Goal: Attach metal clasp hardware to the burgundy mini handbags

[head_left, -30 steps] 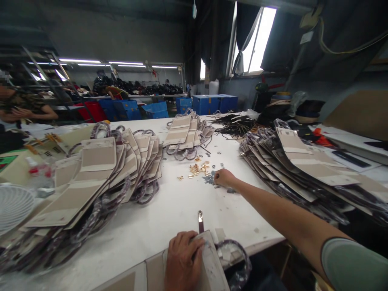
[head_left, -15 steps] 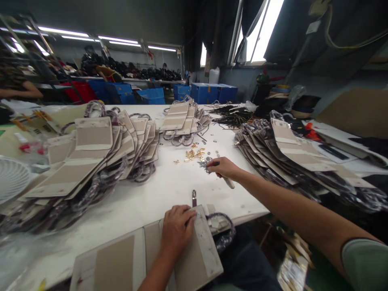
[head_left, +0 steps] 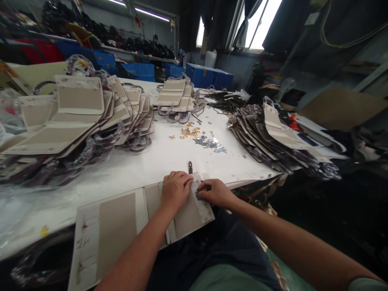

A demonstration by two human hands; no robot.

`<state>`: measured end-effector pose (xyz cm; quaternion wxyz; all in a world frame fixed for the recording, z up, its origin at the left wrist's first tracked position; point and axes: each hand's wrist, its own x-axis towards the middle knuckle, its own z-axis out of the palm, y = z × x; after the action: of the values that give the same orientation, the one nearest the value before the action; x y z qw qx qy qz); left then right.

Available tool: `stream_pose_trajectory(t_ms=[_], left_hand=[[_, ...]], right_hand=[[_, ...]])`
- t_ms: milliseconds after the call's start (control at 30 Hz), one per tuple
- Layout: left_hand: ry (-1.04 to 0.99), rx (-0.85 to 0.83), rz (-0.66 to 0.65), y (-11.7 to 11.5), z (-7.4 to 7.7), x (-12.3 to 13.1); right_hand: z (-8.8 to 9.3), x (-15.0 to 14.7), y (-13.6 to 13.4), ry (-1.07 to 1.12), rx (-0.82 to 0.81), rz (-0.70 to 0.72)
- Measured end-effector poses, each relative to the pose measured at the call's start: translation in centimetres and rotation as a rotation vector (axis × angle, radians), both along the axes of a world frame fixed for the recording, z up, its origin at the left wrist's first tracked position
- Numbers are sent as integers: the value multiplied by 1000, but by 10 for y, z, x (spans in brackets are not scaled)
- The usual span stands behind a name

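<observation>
Our left hand (head_left: 176, 189) rests on the beige panel (head_left: 118, 226) beneath it; whether its fingers grip, we cannot tell. Just beside it, our right hand (head_left: 214, 192) pinches a small dark piece (head_left: 198, 196) at the panel.

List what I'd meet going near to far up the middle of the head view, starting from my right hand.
Your right hand → short dark strap → gold-coloured metal pieces → middle stack of beige panels → blue boxes.
</observation>
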<state>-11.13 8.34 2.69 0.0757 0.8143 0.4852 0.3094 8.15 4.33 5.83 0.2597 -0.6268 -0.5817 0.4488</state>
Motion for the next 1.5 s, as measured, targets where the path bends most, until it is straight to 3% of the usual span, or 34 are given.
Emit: stream_pose_trajectory(t_ms=[433,700,1000,1100,1233,1367,1500], left_hand=[[0,1,14,-2,0,-1],[1,-1,1,1,-2,1],[7,2,5,3,-2,4],[9,-3,2,2,-1,4],[-9,-14,-2,3,-2,4],[-19,-38,2,5,-2,4],[-14,-51,-2,6,1,4]], right_hand=[[-6,0,2,-17,1,30],[-3,-1,1,-268,224,128],[-8,1,-3,-255,219,97],[-3,5,-2,-170,200,89],[22,15,4,81,138,-69],[49,15,24,434,357,-256],[51,1,57,823,529,-413]])
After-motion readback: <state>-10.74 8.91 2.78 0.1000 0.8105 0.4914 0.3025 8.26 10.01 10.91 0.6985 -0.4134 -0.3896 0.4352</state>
